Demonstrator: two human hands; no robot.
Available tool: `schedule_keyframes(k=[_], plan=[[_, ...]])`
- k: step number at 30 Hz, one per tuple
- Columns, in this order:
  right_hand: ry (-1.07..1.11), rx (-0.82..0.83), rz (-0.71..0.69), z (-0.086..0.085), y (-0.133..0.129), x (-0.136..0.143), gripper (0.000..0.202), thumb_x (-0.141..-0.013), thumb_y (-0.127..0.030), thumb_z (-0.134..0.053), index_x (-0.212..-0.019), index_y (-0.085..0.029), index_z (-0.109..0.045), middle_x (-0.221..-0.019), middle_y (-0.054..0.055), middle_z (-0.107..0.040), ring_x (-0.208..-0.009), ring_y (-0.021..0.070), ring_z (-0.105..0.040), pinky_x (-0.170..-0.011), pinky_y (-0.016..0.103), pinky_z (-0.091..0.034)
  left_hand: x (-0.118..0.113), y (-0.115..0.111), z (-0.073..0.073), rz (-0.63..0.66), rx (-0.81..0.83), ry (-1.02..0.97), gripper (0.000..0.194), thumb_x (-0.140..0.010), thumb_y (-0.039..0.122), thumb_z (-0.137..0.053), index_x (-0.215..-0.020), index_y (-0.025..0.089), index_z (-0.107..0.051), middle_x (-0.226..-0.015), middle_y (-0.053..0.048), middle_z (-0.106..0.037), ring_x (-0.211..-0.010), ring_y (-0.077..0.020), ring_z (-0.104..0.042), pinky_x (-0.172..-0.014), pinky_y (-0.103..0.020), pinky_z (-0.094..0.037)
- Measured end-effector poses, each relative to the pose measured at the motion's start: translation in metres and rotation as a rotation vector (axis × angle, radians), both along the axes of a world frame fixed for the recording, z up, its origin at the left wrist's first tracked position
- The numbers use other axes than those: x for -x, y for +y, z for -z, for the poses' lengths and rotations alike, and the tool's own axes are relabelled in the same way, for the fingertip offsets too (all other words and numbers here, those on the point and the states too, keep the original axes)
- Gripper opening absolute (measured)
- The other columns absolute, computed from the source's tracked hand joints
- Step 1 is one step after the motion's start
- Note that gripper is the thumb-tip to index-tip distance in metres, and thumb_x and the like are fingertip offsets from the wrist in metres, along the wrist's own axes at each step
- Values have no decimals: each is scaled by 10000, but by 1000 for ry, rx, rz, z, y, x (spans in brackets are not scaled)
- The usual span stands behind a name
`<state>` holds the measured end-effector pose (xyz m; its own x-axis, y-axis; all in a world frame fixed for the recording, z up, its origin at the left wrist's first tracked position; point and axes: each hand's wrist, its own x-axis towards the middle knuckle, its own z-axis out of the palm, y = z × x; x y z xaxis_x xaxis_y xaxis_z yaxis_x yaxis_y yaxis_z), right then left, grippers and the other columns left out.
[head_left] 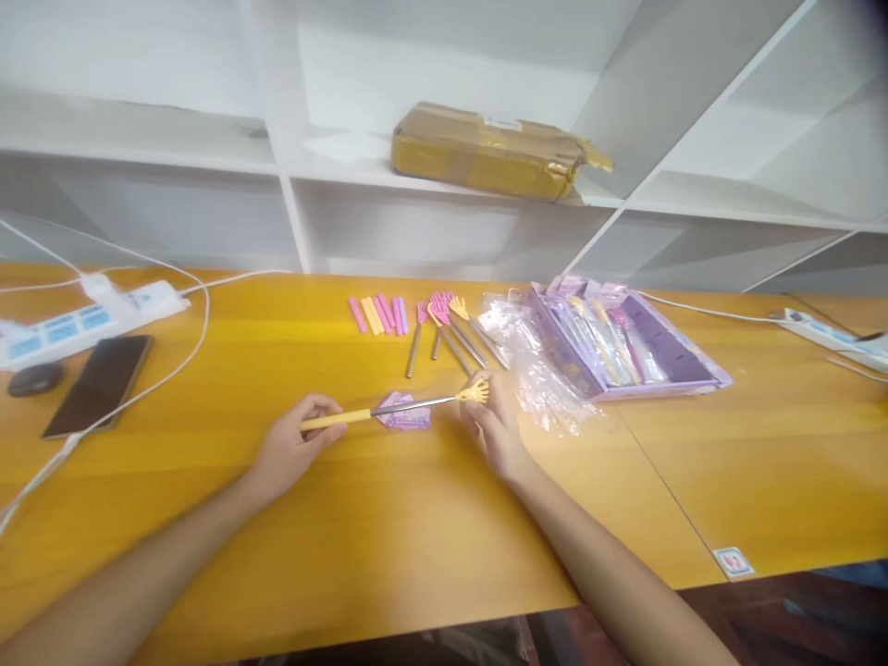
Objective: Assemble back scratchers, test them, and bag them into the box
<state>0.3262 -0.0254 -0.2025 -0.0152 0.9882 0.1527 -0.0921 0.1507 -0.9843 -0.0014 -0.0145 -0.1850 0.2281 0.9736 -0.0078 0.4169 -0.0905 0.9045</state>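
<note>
A telescopic stick with a yellow handle, a metal rod and a yellow hand-shaped head spans the space between my hands. My left hand is closed round its yellow handle. At the other end, my right hand grips the stick by its yellow head. Under the rod lies a small purple card. Beyond it rest several metal rods with pink or yellow hand-shaped heads, and left of them several pink, yellow and purple tubes.
A purple box of wrapped sticks stands at the right beside clear plastic wrappers. Power strips, white cables, a phone and a mouse lie left. A taped parcel sits on the shelf.
</note>
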Motion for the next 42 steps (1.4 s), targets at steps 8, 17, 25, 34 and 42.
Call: schedule_keyframes(k=[8,17,25,34,42], plan=[[-31,60,-35,-4,-16,15,256,-945,-354,-622,-1077,-281,-415,-825,-46,-407,-610,120,-359,-551,261,-300,0,-9,2,-5,-2,-28,327,-918,521,-702,-1005,215,-625,-745,49,-554,-611,-112,-469,-575,-226,-355],[-26,11,-68,-4,-30,32,287,-940,-346,-615,-1099,-271,-388,-899,-19,-412,-695,137,-365,-589,264,-319,-2,-12,6,-32,13,-10,345,-888,533,-739,-989,216,-649,-756,44,-562,-600,-107,-477,-556,-215,-365],[-123,126,-127,-15,-32,34,288,-965,-353,-586,-1099,-280,-342,-805,-59,-416,-636,130,-391,-588,262,-333,-3,-9,2,-77,-6,-51,293,-871,489,-747,-924,216,-655,-770,29,-597,-635,-121,-525,-575,-217,-410],[-735,-200,-57,-32,-5,-9,294,-1071,-494,-512,-1174,-228,-583,-1034,70,-620,-816,200,-588,-763,358,-490,-1,-5,6,-102,123,-220,343,-918,535,-719,-971,214,-610,-678,60,-511,-544,-94,-389,-520,-219,-309],[-824,-397,-210,-31,0,-11,209,-1118,-325,-460,-1241,-260,-615,-1168,99,-620,-1080,226,-631,-929,370,-519,-1,1,12,72,254,-456,407,-1012,561,-592,-1110,167,-620,-579,101,-349,-476,-85,-339,-493,-233,-269]])
